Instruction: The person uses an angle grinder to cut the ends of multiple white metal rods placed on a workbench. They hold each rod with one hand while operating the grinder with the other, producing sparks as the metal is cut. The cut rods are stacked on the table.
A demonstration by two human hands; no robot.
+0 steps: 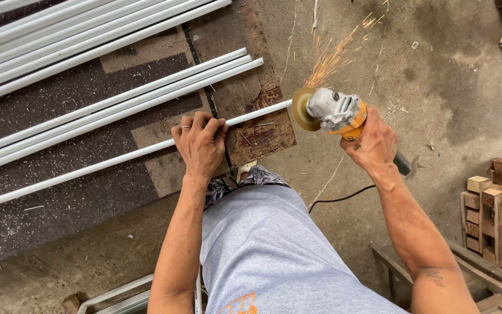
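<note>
White pipe (117,160) stays flat under my left hand (200,142) while my right hand (373,142) grips the grinder (332,111), so I press firmly and cut slowly.

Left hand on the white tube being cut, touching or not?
Touching. The head view shows the left hand pressed flat over the white tube, fingers draped across it, no gap.

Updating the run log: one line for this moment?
left hand: pressing white tube | right hand: holding angle grinder | disc at tube end, sparks flying
</note>
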